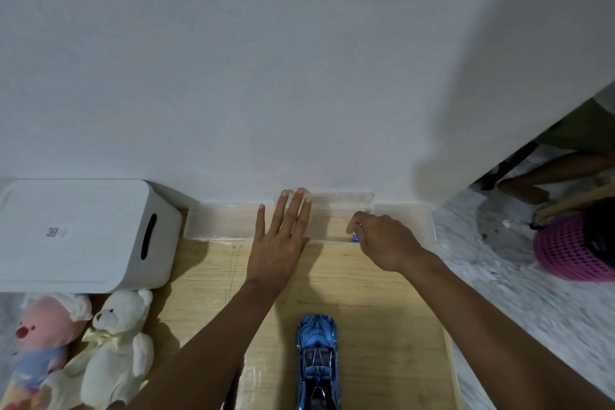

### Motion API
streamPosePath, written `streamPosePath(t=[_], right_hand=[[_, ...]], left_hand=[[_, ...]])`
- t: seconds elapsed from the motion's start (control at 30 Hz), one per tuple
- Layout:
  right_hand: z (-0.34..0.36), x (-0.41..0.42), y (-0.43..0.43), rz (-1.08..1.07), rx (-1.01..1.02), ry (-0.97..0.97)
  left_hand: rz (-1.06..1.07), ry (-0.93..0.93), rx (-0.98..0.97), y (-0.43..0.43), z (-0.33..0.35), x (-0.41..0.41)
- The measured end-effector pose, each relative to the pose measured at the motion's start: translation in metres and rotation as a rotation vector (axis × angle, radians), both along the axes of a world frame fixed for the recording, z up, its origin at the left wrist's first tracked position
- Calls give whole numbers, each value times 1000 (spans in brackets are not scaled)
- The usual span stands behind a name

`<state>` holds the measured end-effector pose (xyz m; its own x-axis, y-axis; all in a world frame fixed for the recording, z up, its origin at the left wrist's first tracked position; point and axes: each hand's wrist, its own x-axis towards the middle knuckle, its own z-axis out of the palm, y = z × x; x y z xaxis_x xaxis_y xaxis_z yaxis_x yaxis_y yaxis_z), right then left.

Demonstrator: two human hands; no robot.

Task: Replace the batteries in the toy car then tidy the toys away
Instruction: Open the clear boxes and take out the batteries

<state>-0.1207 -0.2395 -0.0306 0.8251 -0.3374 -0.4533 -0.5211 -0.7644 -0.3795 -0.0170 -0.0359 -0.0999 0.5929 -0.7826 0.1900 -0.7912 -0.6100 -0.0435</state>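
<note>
Toy car (317, 359): one, blue and glossy, standing on its wheels on the wooden board (382, 326) at the near edge of view. It lies between your two forearms and well short of both hands; neither hand touches it. Bare board runs on either side of the car and ahead of it up to the tray.

Clear tray (216, 223): one, long and shallow, set along the far edge of the board hard against the wall (266, 76), leaving no room behind it.

Left hand (278, 250): released, with fingers straight and spread, laid across the tray with the fingertips reaching its far rim.

Right hand (382, 240): fingers curled downward, pinching a small blue object (354, 237) at the tray's near rim; the object is too small for you to identify.

White box (83, 233): one, lidded, with a slot handle, just left of the tray and against the wall.

Plush toys: two, at the board's left edge below the box. These are a white bear (114, 343) and a pink plush (43, 336), side by side and touching.

Marbled floor (499, 276): to the right, beyond the board's edge.

Pink basket (565, 250): one, standing on the floor well apart from your right hand.
</note>
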Motion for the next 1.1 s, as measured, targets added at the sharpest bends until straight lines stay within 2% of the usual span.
streamPosePath(t=[0.1, 0.23, 0.43, 0.53, 0.73, 0.83, 0.93, 1.03, 1.1], right_hand=[[-2, 9, 14, 7, -219, -40], [-8, 28, 26, 98, -422, 158], [-14, 51, 28, 133, -524, 222], [-19, 50, 31, 128, -540, 192], [-24, 45, 30, -17, -436, 104], [-25, 41, 32, -130, -294, 49], [-14, 35, 34, -220, -130, -114], [-1, 19, 43, -75, -21, -288], [-5, 7, 49, 45, 17, -262]], left_hand=[[1, 0, 8, 0, 0, 0], [-5, 14, 0, 0, 2, -1], [-5, 13, -13, -1, 2, -1], [3, 16, -23, -1, 1, -2], [-5, 20, -10, -1, 1, 0], [-4, 9, -8, 0, 1, 1], [-6, 9, -6, 0, -1, 2], [1, -2, 13, 1, -2, 3], [-1, -4, 18, 2, -4, 2]])
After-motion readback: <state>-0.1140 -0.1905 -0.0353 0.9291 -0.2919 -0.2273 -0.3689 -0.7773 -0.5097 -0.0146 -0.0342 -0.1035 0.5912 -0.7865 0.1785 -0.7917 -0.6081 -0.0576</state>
